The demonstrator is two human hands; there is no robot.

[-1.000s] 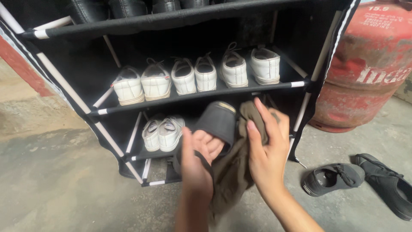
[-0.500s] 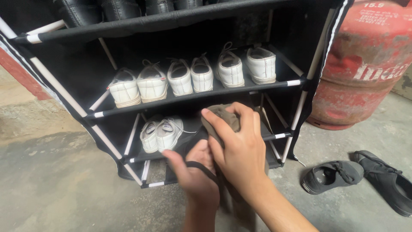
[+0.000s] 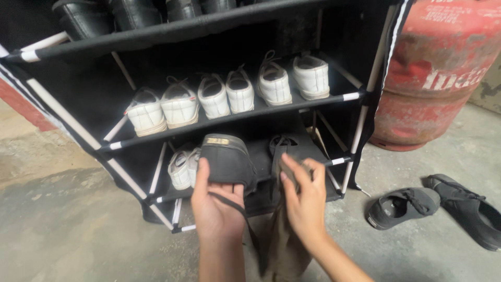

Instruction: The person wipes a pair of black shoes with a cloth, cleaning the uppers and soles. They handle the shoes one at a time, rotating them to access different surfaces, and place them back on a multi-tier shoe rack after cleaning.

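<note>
My left hand grips a black canvas shoe from below, heel up, in front of the lower shelf of a black fabric shoe rack. A black lace hangs across my left palm. My right hand holds an olive-brown cloth against the shoe's front part; the cloth hangs down between my forearms. A pair of white sneakers sits on the lower shelf just left of the held shoe.
Several white sneakers line the middle shelf, and black leather shoes stand on the top shelf. A rusty red gas cylinder stands right of the rack. Two black canvas shoes lie on the concrete floor at right.
The black shoe has turned heel up and come into full view. My right hand has slid down from on top of it to its right side, still holding the cloth.
</note>
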